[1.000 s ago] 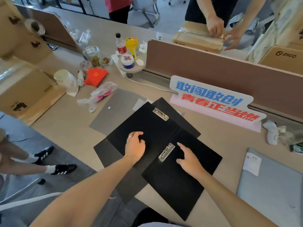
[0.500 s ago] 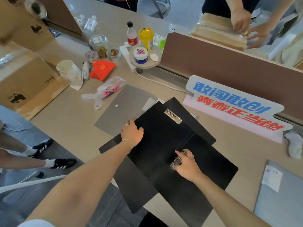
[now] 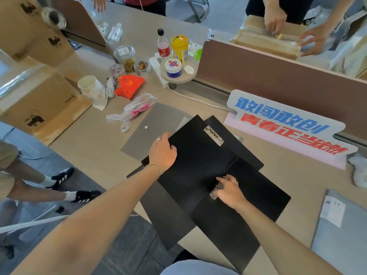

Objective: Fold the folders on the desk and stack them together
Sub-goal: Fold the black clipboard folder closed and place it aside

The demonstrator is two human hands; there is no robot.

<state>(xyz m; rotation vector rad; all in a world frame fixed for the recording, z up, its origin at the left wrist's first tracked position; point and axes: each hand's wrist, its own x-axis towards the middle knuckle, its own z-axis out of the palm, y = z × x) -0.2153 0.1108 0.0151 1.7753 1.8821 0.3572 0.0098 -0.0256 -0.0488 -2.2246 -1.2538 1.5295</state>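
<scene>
Two black folders lie open and overlapping on the desk. The upper folder shows a metal clip near its far edge. The lower folder reaches toward me, over the desk's front edge. My left hand holds the upper folder's left edge, thumb on top. My right hand has its fingers closed on the lower folder's metal clip. Under the folders' far left lies a grey sheet.
A blue-and-red sign leans on the brown divider. Cardboard boxes, a paper cup, a plastic bag, a red pouch, bottles and jars crowd the left and back. A grey pad lies right. Other people stand around.
My left hand slid from the middle of the upper folder to its left edge. My right hand moved from the folder's surface onto the near clip and closed on it.
</scene>
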